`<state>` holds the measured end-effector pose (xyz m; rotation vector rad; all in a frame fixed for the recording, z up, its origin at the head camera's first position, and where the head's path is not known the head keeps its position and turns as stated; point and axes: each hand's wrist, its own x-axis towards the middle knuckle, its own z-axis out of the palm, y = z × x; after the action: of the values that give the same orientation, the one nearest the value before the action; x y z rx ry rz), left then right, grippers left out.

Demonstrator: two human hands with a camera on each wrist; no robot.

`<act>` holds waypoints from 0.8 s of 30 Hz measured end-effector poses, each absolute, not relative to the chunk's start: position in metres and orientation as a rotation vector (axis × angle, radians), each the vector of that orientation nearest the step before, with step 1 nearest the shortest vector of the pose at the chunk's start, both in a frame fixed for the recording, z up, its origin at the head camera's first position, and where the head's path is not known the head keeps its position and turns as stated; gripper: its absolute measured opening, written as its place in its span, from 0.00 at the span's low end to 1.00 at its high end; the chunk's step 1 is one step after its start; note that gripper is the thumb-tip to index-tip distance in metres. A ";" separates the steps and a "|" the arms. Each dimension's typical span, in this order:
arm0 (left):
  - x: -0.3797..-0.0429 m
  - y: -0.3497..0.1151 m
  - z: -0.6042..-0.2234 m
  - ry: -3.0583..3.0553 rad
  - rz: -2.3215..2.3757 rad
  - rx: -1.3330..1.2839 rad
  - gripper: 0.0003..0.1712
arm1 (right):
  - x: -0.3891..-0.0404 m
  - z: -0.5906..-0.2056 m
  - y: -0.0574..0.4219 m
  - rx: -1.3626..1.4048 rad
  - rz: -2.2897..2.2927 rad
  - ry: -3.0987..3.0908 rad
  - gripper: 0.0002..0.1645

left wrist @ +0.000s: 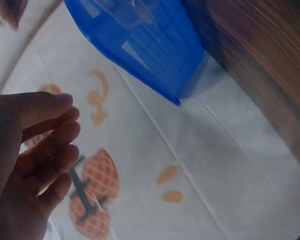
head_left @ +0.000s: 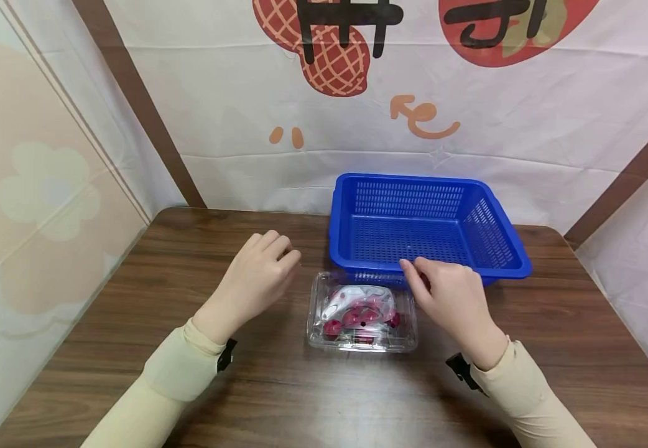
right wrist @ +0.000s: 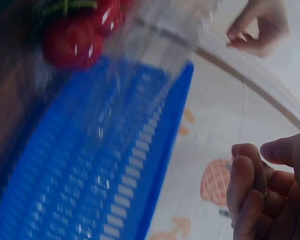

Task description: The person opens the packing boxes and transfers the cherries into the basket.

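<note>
A clear plastic box (head_left: 316, 323) of round red fruit sits on the table in front of the basket, with a silvery, shiny patch under its top. In the right wrist view the red fruit (right wrist: 72, 42) shows a green stem. To the left of the box hovers my left hand (head_left: 259, 274), fingers loosely bent and holding nothing. My right hand (head_left: 454, 302) is off the box's right side, near the basket's front rim, likewise loosely curled around nothing. In the left wrist view the thumb and fingertips of the left hand (left wrist: 37, 145) lie close together.
A blue perforated basket (head_left: 430, 272) stands at the back of the brown wooden table (head_left: 268, 398), right of centre. Behind it hangs a white printed cloth (head_left: 234, 112). Similar cloth flanks the table on both sides.
</note>
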<state>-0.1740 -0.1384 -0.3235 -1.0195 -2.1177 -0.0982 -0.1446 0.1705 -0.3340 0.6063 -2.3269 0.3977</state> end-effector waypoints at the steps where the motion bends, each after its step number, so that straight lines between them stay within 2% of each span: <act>1: -0.171 -0.137 -0.323 -2.099 -0.090 -1.037 0.05 | -0.144 -0.336 0.167 0.623 0.408 -2.333 0.28; 6: -0.157 -0.131 -0.320 -2.033 -0.032 -1.131 0.15 | -0.143 -0.340 0.153 0.666 0.455 -2.383 0.28; 9: -0.149 -0.127 -0.321 -1.991 0.023 -1.177 0.17 | -0.142 -0.341 0.145 0.687 0.464 -2.426 0.28; 24: -0.126 -0.117 -0.343 -1.795 0.153 -1.423 0.12 | -0.134 -0.350 0.113 0.941 0.606 -2.476 0.24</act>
<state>-0.1265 -0.1169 -0.3435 -1.4234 -1.7950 0.1526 -0.1344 0.1132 -0.3496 0.9414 -2.4762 0.6057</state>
